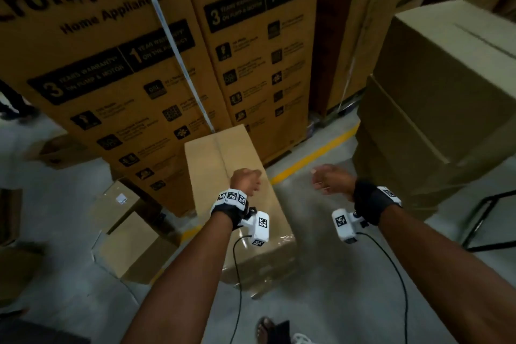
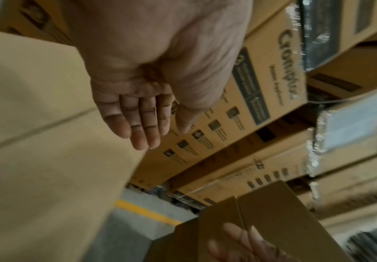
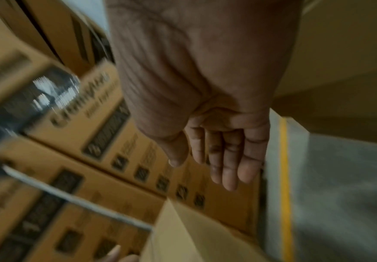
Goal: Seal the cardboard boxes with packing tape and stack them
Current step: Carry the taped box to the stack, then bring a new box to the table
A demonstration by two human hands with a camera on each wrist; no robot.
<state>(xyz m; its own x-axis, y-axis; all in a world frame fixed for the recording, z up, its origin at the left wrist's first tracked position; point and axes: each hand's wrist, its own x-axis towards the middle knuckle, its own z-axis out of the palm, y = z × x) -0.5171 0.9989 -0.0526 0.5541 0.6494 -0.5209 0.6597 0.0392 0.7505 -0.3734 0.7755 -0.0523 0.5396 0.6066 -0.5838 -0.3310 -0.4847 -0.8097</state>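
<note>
A long plain cardboard box (image 1: 223,165) stands on the floor in front of me, clear tape glinting at its near end. My left hand (image 1: 247,180) hovers over the box's right edge, empty. In the left wrist view the left hand (image 2: 142,124) has straight fingers and the box (image 2: 37,141) fills the left side. My right hand (image 1: 328,179) is in the air right of the box, over the floor, holding nothing. Its fingers (image 3: 227,164) are straight in the right wrist view. No tape roll is visible.
Tall printed appliance cartons (image 1: 134,64) form a wall behind the box. A stack of plain boxes (image 1: 435,109) rises at the right. Smaller boxes (image 1: 131,234) lie on the floor at left. A yellow floor line (image 1: 315,156) runs diagonally; a black metal frame (image 1: 488,226) stands far right.
</note>
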